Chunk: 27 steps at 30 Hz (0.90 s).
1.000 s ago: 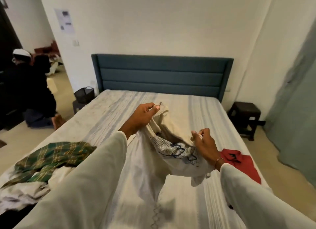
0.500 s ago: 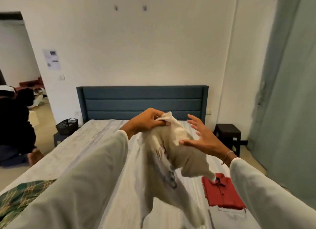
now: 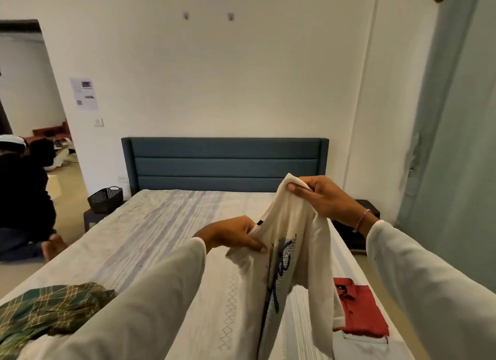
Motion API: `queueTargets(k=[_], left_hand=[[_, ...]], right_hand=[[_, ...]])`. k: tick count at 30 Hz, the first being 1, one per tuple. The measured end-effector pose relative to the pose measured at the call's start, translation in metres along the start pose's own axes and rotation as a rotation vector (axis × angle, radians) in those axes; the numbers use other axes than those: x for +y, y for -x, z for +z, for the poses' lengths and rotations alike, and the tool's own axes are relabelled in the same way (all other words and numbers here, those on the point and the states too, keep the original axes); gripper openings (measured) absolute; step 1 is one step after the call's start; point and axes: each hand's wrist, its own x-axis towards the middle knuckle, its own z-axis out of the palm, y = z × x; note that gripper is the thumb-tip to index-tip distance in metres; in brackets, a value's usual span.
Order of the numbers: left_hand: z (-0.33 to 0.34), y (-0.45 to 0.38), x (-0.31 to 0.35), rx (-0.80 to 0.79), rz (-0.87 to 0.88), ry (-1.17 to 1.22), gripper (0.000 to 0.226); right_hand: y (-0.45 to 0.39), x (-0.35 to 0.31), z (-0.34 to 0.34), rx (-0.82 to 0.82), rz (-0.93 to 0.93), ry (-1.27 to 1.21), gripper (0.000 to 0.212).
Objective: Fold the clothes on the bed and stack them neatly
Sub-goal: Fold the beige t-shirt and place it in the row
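A cream T-shirt with a dark blue print hangs above the bed, held in both hands. My right hand pinches its top edge, raised high. Lower and to the left, my left hand grips the shirt near the collar. The shirt's lower part drapes down toward me. A folded red shirt lies on top of a folded white garment at the bed's right edge. A crumpled green plaid garment lies unfolded at the near left.
The blue headboard stands at the far end of the bed. A black basket sits on a low stand at the far left, a dark stool on the right. A person in dark clothes kneels by the doorway. A green curtain hangs on the right.
My right hand, open half a second ago, has closed on the shirt's top edge and lifted it. My left hand has dropped lower and regripped near the collar. The camera has tilted up.
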Motion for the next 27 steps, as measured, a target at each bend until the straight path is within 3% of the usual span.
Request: queueTargets(k=[2,8,11,14,19,23,27], left_hand=[[-0.004,-0.001,-0.011,0.041,-0.021,0.027,0.033],[-0.007,-0.001,-0.051,0.27,-0.176,-0.378,0.027],[-0.013,0.01,-0.068,0.342,-0.136,-0.316,0.028],[-0.029,0.028,-0.056,0.466,-0.008,-0.169,0.041],[-0.067,0.053,-0.004,0.48,0.138,-0.065,0.02],[-0.102,0.063,0.017,0.541,0.145,-0.06,0.023],[-0.132,0.072,0.032,0.575,0.163,-0.128,0.017]], right_hand=[[0.002,0.004,-0.004,-0.007,-0.004,0.031,0.028],[0.009,0.011,-0.019,0.187,0.008,0.004,0.029],[0.011,0.014,-0.042,0.221,0.036,0.021,0.025],[0.014,0.024,-0.07,0.18,0.028,0.191,0.031],[0.023,0.028,-0.096,0.098,0.087,0.339,0.023],[0.026,0.031,-0.11,0.052,0.096,0.448,0.04],[0.022,0.031,-0.117,-0.045,0.143,0.532,0.014]])
